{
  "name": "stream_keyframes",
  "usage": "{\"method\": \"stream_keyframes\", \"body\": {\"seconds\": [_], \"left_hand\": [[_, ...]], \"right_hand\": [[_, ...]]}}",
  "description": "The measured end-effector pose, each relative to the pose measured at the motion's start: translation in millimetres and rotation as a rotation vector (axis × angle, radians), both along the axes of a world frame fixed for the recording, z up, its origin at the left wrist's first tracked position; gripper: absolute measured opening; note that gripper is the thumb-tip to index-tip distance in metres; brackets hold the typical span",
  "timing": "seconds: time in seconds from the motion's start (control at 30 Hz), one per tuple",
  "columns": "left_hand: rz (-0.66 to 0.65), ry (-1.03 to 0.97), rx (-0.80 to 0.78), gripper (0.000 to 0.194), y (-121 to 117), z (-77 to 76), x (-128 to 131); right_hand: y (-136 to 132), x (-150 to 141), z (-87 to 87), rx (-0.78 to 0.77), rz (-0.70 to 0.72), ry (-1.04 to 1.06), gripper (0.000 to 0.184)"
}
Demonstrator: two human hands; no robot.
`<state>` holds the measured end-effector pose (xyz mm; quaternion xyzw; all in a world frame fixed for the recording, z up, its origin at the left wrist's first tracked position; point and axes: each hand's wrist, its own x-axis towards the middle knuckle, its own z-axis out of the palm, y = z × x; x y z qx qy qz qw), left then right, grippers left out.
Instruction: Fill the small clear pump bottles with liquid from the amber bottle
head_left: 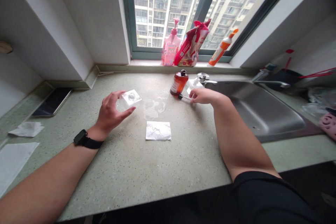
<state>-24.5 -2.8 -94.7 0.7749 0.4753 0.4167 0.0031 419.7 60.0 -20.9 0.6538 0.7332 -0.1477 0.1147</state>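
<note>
My left hand [113, 112] hovers with its fingers apart at the edge of a clear plastic sheet [130, 99], which has a small round transparent item [131, 96] on it. My right hand [203, 96] pinches a thin dropper [184, 97] with a black end, close to an uncapped amber glass bottle [179, 83]. Under those fingers' far side lies a crumpled clear wrapper [193, 85]. A square of silvery foil or paper [158, 130] lies on the speckled green countertop [126, 161] between my hands, and a wet smear [151, 107] shows nearby.
A steel sink [262, 110] with a tap [273, 83] is on the right. A phone [51, 102] and tissues [26, 129] lie on the left. A pink pump bottle [170, 47], red pouch [191, 44] and orange bottle [222, 49] stand on the window ledge.
</note>
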Motion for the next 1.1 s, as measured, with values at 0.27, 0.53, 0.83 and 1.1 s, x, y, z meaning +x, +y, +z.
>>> {"method": "stream_keyframes", "body": {"seconds": [0.27, 0.53, 0.83, 1.1], "left_hand": [[0.003, -0.019, 0.000, 0.072, 0, -0.8, -1], [-0.013, -0.021, -0.010, 0.071, 0, -0.7, 0], [-0.025, -0.011, -0.027, 0.073, 0, -0.9, 1], [-0.033, -0.017, -0.046, 0.073, 1, -1.5, 1]], "right_hand": [[2, -7, -7.0, -0.040, 0.011, -0.021, 0.030], [-3, -15, -4.4, -0.046, 0.056, -0.009, 0.035], [-1, -16, -7.3, -0.038, 0.042, -0.027, 0.036], [-2, -13, -1.5, -0.005, -0.017, 0.036, 0.049]]}}
